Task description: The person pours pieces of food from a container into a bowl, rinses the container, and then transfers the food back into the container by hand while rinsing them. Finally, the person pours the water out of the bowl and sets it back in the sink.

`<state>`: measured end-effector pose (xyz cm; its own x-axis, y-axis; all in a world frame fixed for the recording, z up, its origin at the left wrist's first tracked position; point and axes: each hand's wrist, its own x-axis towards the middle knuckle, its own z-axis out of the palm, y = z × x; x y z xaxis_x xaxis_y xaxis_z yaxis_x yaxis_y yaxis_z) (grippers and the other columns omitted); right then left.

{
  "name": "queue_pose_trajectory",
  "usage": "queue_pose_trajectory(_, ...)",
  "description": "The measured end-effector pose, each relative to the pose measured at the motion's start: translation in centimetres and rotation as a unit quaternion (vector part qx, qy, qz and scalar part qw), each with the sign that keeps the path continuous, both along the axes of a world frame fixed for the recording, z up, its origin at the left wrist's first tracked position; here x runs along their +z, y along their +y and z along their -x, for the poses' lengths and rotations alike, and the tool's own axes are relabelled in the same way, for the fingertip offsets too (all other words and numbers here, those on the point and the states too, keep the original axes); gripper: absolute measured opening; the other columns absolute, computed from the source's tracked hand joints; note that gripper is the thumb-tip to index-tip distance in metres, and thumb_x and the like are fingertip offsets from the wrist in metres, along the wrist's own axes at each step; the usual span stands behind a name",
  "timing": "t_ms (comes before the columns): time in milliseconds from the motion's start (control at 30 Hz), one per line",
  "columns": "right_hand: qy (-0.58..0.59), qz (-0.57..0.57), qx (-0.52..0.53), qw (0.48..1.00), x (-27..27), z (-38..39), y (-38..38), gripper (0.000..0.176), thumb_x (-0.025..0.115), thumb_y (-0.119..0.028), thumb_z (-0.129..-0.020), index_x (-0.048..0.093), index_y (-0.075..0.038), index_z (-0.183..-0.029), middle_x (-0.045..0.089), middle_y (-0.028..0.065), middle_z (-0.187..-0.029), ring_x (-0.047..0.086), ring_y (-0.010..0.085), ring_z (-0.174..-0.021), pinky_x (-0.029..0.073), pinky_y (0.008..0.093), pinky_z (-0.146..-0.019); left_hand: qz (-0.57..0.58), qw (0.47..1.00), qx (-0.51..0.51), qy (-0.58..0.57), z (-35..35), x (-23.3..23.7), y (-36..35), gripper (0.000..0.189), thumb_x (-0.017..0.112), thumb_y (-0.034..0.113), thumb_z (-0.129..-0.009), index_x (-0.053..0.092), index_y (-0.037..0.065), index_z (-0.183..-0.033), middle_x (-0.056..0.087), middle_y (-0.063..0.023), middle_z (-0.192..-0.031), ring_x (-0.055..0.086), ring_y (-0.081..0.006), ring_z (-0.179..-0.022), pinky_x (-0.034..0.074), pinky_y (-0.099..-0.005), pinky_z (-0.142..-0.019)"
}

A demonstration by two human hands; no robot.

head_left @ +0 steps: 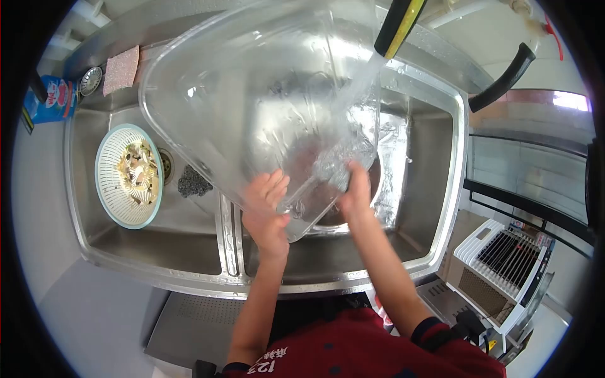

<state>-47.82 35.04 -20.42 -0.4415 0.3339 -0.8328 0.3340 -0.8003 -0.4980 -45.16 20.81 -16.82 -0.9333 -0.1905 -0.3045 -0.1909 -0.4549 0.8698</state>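
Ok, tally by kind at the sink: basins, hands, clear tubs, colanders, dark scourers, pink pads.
Basins, left basin and right basin: 2
Hands, left hand and right hand: 2
Clear tub: 1
Colander: 1
Dark scourer: 1
Pink pad: 1
Total: 8

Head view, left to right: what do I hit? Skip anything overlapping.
Blue packet, colander with food scraps, dark scourer, left hand, right hand, white-framed appliance with dark bars.
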Motion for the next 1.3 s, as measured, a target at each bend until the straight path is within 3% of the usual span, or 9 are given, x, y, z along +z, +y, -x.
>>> queue_pose_trajectory(267,0.016,-0.087,0.118,0.989,3.5,-7.9,-5.9,0.03,0.051,-0.014,-0.081,0.045,0.001,-0.105,0.052,0.0082,-0.095,0.048,0.0157,-0.089,0.04,0.027,-0.075,-0.119,0.992,-0.008,-0.027,0.8,-1.4,2.6,0.061,0.044,0.011,-0.065,0.027,-0.005,-0.122,0.045,-0.0228,-0.111,0.048,-0.0336,-0.099,0.038,-0.0366,-0.085)
queue_pose_trajectory(333,-0.049,-0.31,0.264,0.912,5.8,-9.0,-2.3,0.04,0.049,-0.022,-0.084,0.036,0.003,-0.112,0.048,0.01,-0.099,0.046,0.0147,-0.09,0.038,0.0252,-0.076,-0.161,0.985,0.009,-0.056,0.5,-1.0,3.3,0.062,0.044,0.013,-0.068,0.026,-0.003,-0.124,0.044,-0.0222,-0.111,0.049,-0.0331,-0.098,0.038,-0.037,-0.084)
queue_pose_trajectory(400,-0.015,-0.458,0.196,0.867,4.3,-10.0,2.6,0.043,0.044,-0.021,-0.086,0.026,0.002,-0.118,0.04,0.0123,-0.108,0.042,0.017,-0.094,0.034,0.0298,-0.084,-0.195,0.974,0.029,-0.108,0.1,-1.1,3.8,0.061,0.045,0.02,-0.074,0.022,0.002,-0.127,0.044,-0.0207,-0.111,0.05,-0.0319,-0.095,0.04,-0.0373,-0.081)
queue_pose_trajectory(500,0.132,-0.664,0.429,0.597,7.4,-5.7,5.8,0.055,0.056,-0.015,-0.077,0.03,0.0,-0.122,0.034,0.0218,-0.123,0.034,0.0327,-0.113,0.028,0.0379,-0.093,-0.21,0.967,0.027,-0.144,-0.1,-1.8,4.2,0.058,0.044,0.021,-0.077,0.023,0.003,-0.127,0.044,-0.019,-0.111,0.05,-0.0303,-0.095,0.04,-0.0367,-0.081)
queue_pose_trajectory(567,0.192,-0.633,0.625,0.414,8.1,-1.6,4.7,0.054,0.058,-0.017,-0.074,0.035,-0.003,-0.12,0.037,0.0188,-0.121,0.034,0.0342,-0.114,0.028,0.0416,-0.094,-0.221,0.964,0.046,-0.144,-0.3,-2.0,4.5,0.059,0.047,0.021,-0.077,0.022,0.004,-0.128,0.046,-0.0186,-0.11,0.05,-0.0293,-0.096,0.04,-0.036,-0.08)
queue_pose_trajectory(767,0.32,-0.659,0.647,0.212,1.0,6.2,-2.7,0.046,0.042,-0.028,-0.082,0.034,-0.01,-0.124,0.028,0.0092,-0.132,0.023,0.0263,-0.122,0.017,0.0436,-0.099,-0.227,0.95,0.113,-0.184,-0.2,-2.7,5.3,0.057,0.05,0.026,-0.079,0.025,0.007,-0.127,0.049,-0.0166,-0.107,0.051,-0.0283,-0.095,0.04,-0.0353,-0.077)
queue_pose_trajectory(967,0.24,-0.746,0.595,0.18,-1.2,13.8,-0.9,0.049,0.031,-0.03,-0.086,0.024,-0.008,-0.129,0.021,0.0115,-0.135,0.017,0.0291,-0.125,0.01,0.0433,-0.102,-0.214,0.946,0.103,-0.222,0.5,-1.0,3.8,0.052,0.053,0.017,-0.077,0.032,0.004,-0.123,0.053,-0.0146,-0.101,0.054,-0.0273,-0.088,0.042,-0.032,-0.072)
queue_pose_trajectory(1033,0.218,-0.747,0.524,0.346,-1.6,11.9,0.9,0.05,0.031,-0.032,-0.086,0.023,-0.008,-0.129,0.022,0.0106,-0.135,0.017,0.0296,-0.125,0.011,0.0452,-0.101,-0.205,0.945,0.108,-0.231,0.8,-0.4,4.1,0.051,0.052,0.018,-0.076,0.034,0.004,-0.122,0.05,-0.0124,-0.104,0.051,-0.0239,-0.091,0.042,-0.0324,-0.073)
queue_pose_trajectory(1300,0.266,-0.731,0.591,0.214,-1.6,10.2,-4.7,0.05,0.038,-0.031,-0.083,0.028,-0.011,-0.128,0.024,0.0106,-0.133,0.021,0.0315,-0.123,0.013,0.0469,-0.1,-0.22,0.946,0.115,-0.21,0.8,-2.7,3.5,0.05,0.053,0.014,-0.075,0.036,0.001,-0.12,0.053,-0.0129,-0.101,0.056,-0.0221,-0.082,0.043,-0.0287,-0.07)
